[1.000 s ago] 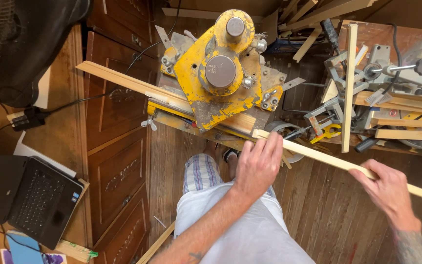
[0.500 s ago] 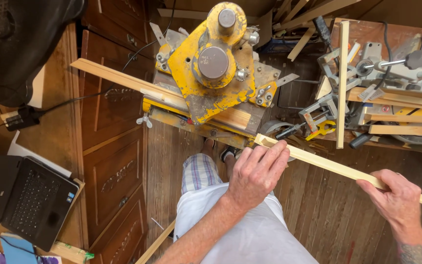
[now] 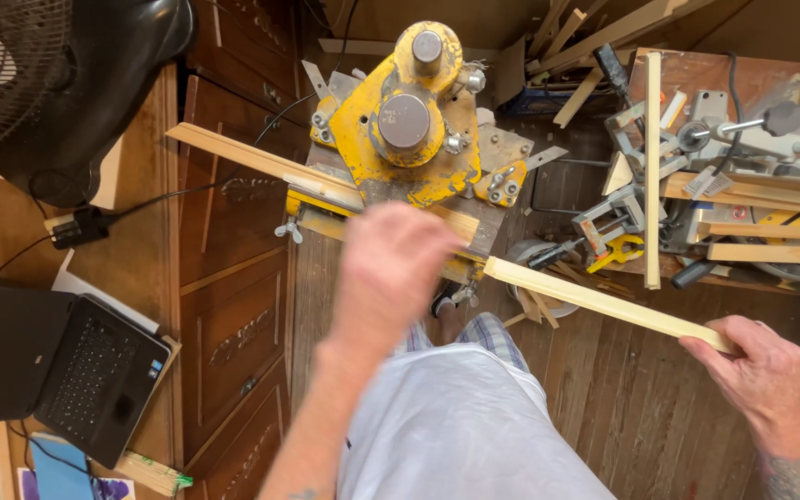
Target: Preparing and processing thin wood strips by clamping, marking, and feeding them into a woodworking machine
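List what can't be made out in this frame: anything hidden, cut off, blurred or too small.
- Left hand, head view: motion-blurred; fingers and any contact with the wooden strip unreadable.
- Wooden strip: its middle is hidden behind the left hand; its right end is cut off by the frame edge past the right hand.
- Yellow machine: where the strip meets it is covered by the left hand.

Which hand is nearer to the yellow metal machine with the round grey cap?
Left. The left hand, blurred, is just below the yellow metal machine, over the long pale wooden strip. The right hand grips that strip's far end, well off to the right.
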